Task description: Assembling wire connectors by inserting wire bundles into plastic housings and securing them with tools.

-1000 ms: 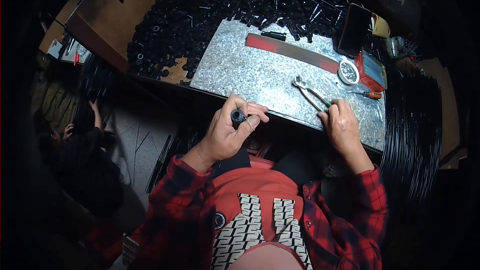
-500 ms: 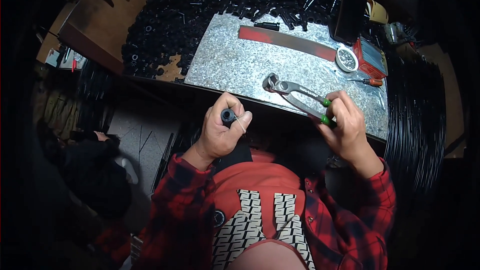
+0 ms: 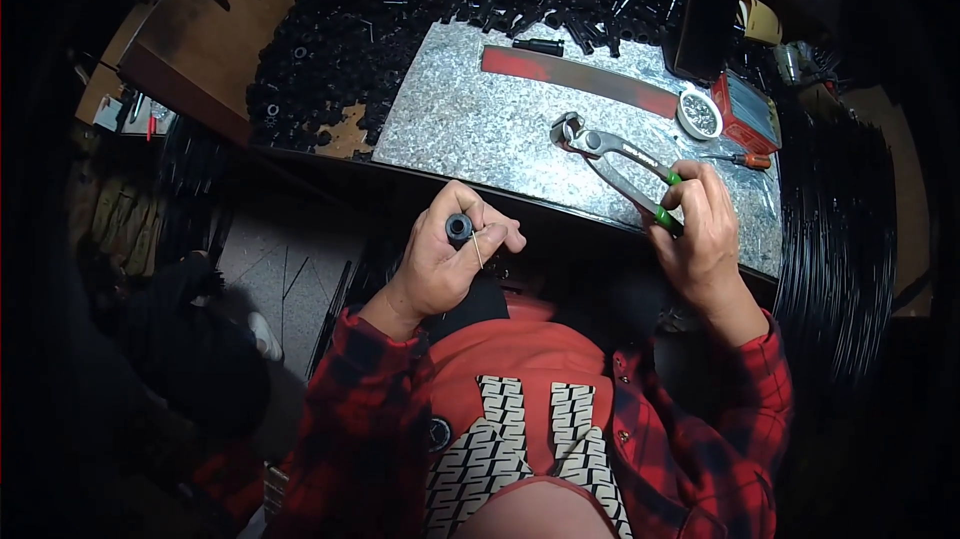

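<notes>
My left hand (image 3: pixel 432 261), in front of the table's near edge, is closed around a black cylindrical part (image 3: pixel 459 228) whose round hollow end faces up. Between its thumb and fingers a thin pale pin or wire (image 3: pixel 478 253) sticks out; what it joins to is hidden. In my right hand (image 3: pixel 708 235) are end-cutting pincers (image 3: pixel 622 163), gripped by their green-tipped handles. Their metal head points left over the speckled work surface (image 3: pixel 470 129), apart from the black part. Another black cylindrical part (image 3: pixel 540 46) lies farther back on that surface.
A big heap of black parts (image 3: pixel 400 19) covers the far left. A red-and-grey flat bar (image 3: pixel 580 81), white bowl of small metal pieces (image 3: pixel 699 115), red box (image 3: pixel 748 117), orange-handled screwdriver (image 3: pixel 750 161) and dark phone-like slab (image 3: pixel 706 27) lie right. Black rods (image 3: pixel 835 249) hang beyond.
The pincers have moved right and farther from me with my right hand. Fingers of my left hand have stretched out a little to the right while it keeps the black part.
</notes>
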A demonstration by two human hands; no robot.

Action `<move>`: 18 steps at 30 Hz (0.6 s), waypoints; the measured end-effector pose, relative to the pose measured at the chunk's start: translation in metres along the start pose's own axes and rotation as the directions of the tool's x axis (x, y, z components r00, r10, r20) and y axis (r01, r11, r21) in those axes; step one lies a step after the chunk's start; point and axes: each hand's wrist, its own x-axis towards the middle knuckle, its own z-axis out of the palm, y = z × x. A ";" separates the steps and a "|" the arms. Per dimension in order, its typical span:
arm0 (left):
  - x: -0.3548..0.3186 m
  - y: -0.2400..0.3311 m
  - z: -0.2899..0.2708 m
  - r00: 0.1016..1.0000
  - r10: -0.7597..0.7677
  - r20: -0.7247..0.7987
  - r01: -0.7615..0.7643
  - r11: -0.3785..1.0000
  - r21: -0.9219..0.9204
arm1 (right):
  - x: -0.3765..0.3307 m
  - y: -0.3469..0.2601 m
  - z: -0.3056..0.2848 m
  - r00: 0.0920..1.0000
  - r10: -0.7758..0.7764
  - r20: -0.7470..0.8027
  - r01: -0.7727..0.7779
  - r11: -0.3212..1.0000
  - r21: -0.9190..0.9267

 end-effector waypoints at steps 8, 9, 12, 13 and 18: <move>0.002 -0.002 0.001 0.997 0.069 -0.042 -0.069 0.998 0.009 | 0.001 0.001 0.001 1.000 -0.018 -0.022 0.019 1.000 0.009; 0.001 -0.002 0.001 0.997 0.071 -0.042 -0.070 0.997 0.010 | 0.002 0.000 0.001 0.999 -0.029 -0.028 0.029 0.999 0.016; -0.002 -0.006 0.002 0.992 -0.046 -0.120 0.043 0.999 -0.029 | 0.003 -0.003 0.001 0.998 -0.062 -0.023 0.060 0.997 -0.051; -0.002 -0.008 0.002 0.989 -0.018 -0.149 0.030 0.997 0.075 | 0.006 -0.006 -0.001 0.998 -0.063 -0.023 0.062 0.997 -0.052; 0.003 -0.011 0.004 0.990 0.113 -0.088 -0.101 0.987 0.126 | 0.017 -0.014 -0.009 0.983 -0.185 0.011 0.180 0.941 -0.286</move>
